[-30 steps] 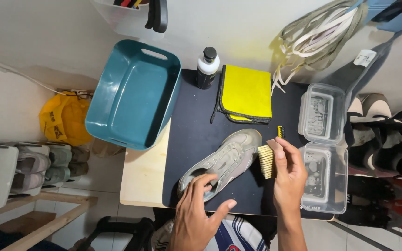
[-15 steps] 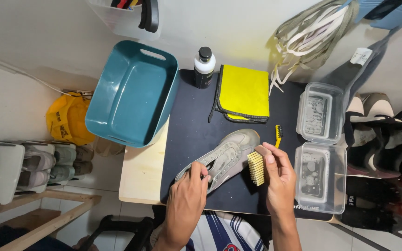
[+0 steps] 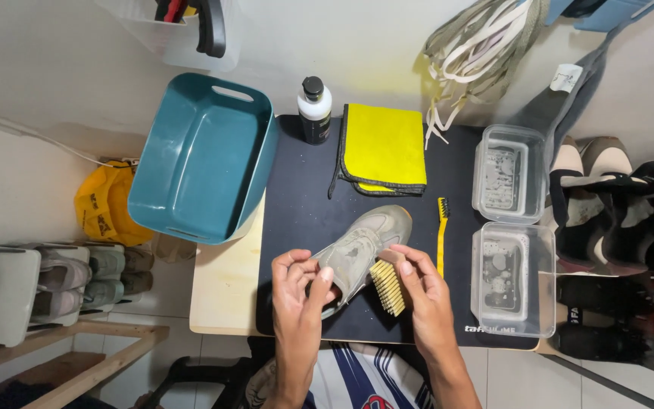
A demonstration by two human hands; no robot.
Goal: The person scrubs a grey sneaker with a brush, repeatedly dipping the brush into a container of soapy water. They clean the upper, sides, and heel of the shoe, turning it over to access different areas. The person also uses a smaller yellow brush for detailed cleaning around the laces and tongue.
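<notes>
Sneaker (image 3: 363,246), grey-green, lies near the front edge of the black mat (image 3: 304,212), toe toward the yellow cloth (image 3: 384,148). Left hand (image 3: 297,299) grips its heel, fingers curled over the collar. Right hand (image 3: 425,291) clamps a yellow-bristled brush (image 3: 389,286) against the shoe's side. Beyond the sneaker, at the mat's far edge, stands a black bottle with white label (image 3: 315,112); right of it lie a yellow toothbrush (image 3: 441,235) and two clear lidded containers (image 3: 510,227). A teal tub (image 3: 198,159) overhangs the mat's left edge.

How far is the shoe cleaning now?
Done: the laces are already out and hang on the wall. In hand: the left hand holds the grey shoe; the right hand presses the brush against its side. Left: the yellow cloth lies folded, apparently unused.
</notes>
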